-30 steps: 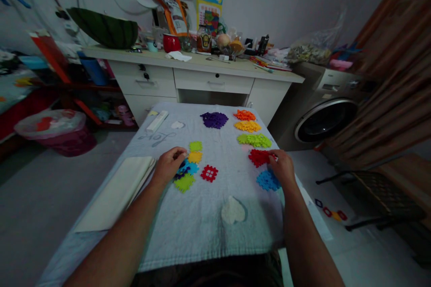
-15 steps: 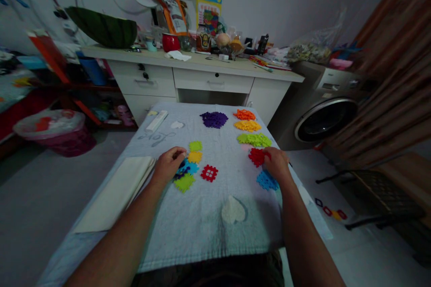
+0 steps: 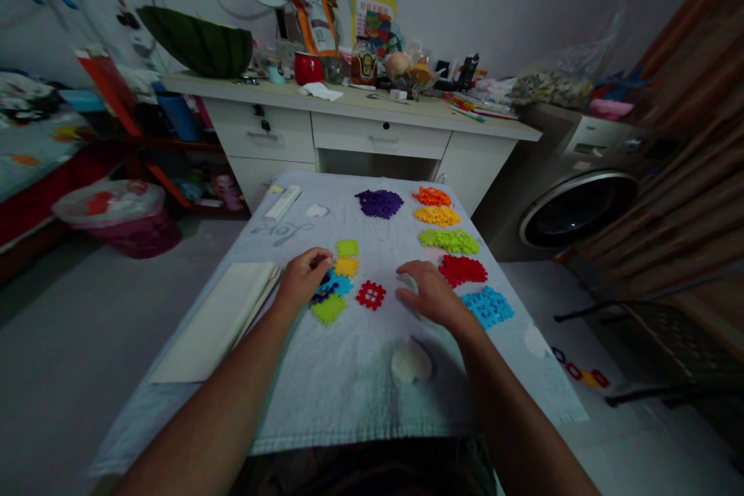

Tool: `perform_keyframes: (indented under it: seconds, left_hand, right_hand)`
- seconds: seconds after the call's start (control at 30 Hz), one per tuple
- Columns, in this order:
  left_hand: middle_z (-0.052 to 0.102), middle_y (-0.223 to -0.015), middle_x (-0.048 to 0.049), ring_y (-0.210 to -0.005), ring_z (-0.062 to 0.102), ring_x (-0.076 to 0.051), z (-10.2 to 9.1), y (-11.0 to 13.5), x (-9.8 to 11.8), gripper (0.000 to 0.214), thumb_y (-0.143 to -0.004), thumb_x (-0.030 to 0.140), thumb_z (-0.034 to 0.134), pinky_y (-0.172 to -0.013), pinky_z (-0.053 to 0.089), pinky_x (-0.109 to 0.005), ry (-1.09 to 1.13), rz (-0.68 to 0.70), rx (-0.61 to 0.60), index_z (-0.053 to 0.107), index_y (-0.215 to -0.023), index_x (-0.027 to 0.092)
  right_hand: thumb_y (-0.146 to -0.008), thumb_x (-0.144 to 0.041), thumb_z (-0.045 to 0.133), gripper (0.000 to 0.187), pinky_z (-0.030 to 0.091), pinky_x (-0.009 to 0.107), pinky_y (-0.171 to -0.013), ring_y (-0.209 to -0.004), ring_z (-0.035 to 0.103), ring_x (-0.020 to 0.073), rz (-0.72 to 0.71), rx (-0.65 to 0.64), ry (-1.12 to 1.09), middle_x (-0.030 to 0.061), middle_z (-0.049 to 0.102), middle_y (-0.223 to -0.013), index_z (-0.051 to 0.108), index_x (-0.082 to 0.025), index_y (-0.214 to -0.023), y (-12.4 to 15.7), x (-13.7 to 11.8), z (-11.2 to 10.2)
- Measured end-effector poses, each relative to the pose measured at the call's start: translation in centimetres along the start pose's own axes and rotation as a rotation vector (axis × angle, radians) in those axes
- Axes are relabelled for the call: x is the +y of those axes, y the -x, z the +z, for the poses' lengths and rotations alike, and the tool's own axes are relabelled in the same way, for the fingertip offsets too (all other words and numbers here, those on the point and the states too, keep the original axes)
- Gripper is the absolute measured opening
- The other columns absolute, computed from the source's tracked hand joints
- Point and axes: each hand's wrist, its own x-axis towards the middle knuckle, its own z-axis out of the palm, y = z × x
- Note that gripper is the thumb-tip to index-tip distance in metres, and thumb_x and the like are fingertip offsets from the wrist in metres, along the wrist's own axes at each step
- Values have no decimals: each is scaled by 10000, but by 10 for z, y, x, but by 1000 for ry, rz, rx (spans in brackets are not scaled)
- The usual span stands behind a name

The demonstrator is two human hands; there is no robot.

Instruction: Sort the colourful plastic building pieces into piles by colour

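My left hand (image 3: 303, 276) rests with curled fingers on a small cluster of mixed plastic tiles (image 3: 333, 285), blue, yellow and green. What its fingers pinch is hidden. A lone red grid tile (image 3: 370, 294) lies just right of that cluster. My right hand (image 3: 428, 295) hovers open, fingers stretched toward the red tile, holding nothing. To its right lie sorted piles: red pile (image 3: 462, 270), blue pile (image 3: 488, 306), green pile (image 3: 450, 240), yellow pile (image 3: 436, 215), orange pile (image 3: 431, 196) and purple pile (image 3: 380, 202).
A pale towel (image 3: 349, 372) covers the low table. A folded cream cloth (image 3: 218, 318) lies at its left. A cluttered white desk (image 3: 372, 124) stands behind, a washing machine (image 3: 575, 201) at right, a bin (image 3: 116, 217) at left, loose tiles on the floor (image 3: 578, 372).
My right hand left the red and blue piles and moved left toward the lone red tile, now with fingers spread. The view shifted slightly. My left hand stayed on the mixed cluster.
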Motion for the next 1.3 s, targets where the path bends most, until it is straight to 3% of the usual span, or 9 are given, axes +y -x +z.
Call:
perform_keyframes:
  seconds: [0.07, 0.13, 0.23, 0.33, 0.5, 0.8, 0.97, 1.17, 1.3]
  left_hand:
    - [652, -724, -4, -659, 594, -162, 0, 1, 0, 322, -782, 465, 573, -612, 458, -260, -7, 18, 11, 678, -908, 188]
    - [661, -741, -8, -662, 598, -163, -1, 2, 1, 324, -786, 464, 567, -614, 462, -262, -16, 28, 22, 680, -912, 188]
    - [672, -754, -11, -662, 600, -166, -1, 3, 2, 331, -784, 462, 563, -612, 464, -264, -33, 28, 36, 686, -922, 189]
    - [674, -758, -7, -661, 600, -164, -1, 2, 1, 317, -789, 452, 558, -607, 461, -261, -37, 26, 30, 685, -925, 195]
    - [667, -748, 0, -664, 602, -162, 0, 1, -5, 303, -797, 454, 570, -605, 458, -252, -28, 41, 12, 675, -923, 199]
    - [676, -767, -2, -693, 614, -165, -1, 1, -5, 308, -806, 464, 572, -634, 467, -252, -33, 36, -9, 673, -920, 196]
    - [681, -771, -2, -693, 621, -165, 0, 1, -6, 305, -810, 467, 577, -621, 463, -250, -14, 42, -11, 670, -919, 198]
    - [683, -781, -9, -696, 623, -171, -2, 3, -6, 309, -814, 445, 557, -633, 470, -265, -81, 57, -19, 676, -957, 200]
    - [691, -912, -47, -816, 628, -205, -6, 5, -1, 293, -794, 401, 549, -738, 490, -312, -231, 166, -20, 687, -959, 202]
  right_hand:
    - [-826, -373, 671, 455, 407, 370, -967, -1071, 554, 238, -94, -78, -3, 119, 637, -1179, 611, -153, -1219, -4, -24, 16]
    - [-797, -390, 703, 486, 415, 371, -933, -1036, 545, 246, -101, -101, 34, 125, 629, -1145, 613, -151, -1210, -7, -41, 27]
    - [-818, -313, 672, 332, 409, 340, -894, -981, 549, 227, -84, -89, 65, 107, 643, -1067, 654, -162, -1112, -9, -50, 32]
    - [-878, -260, 577, 178, 398, 303, -864, -909, 574, 191, -48, -42, 34, 74, 675, -960, 681, -175, -994, -9, -41, 29]
    - [-968, -219, 370, 323, 412, 274, -810, -869, 622, 174, 131, 152, -55, 72, 714, -929, 690, -173, -965, -5, -8, 19]
    - [-946, -325, 382, 378, 440, 308, -779, -860, 644, 218, 456, 497, -61, 115, 723, -974, 645, -142, -1144, 3, 38, 7]
    - [-889, -229, 437, 282, 408, 336, -823, -901, 602, 229, 521, 483, 120, 114, 702, -945, 687, -152, -996, 5, 48, 4]
    - [-871, -204, 472, 298, 378, 396, -835, -976, 531, 273, 560, 566, 304, 158, 637, -1088, 699, -155, -1057, 8, 50, 4]
    - [-871, -186, 475, 283, 357, 407, -861, -988, 498, 276, 514, 515, 280, 140, 627, -1060, 696, -164, -1046, 7, 43, 8]
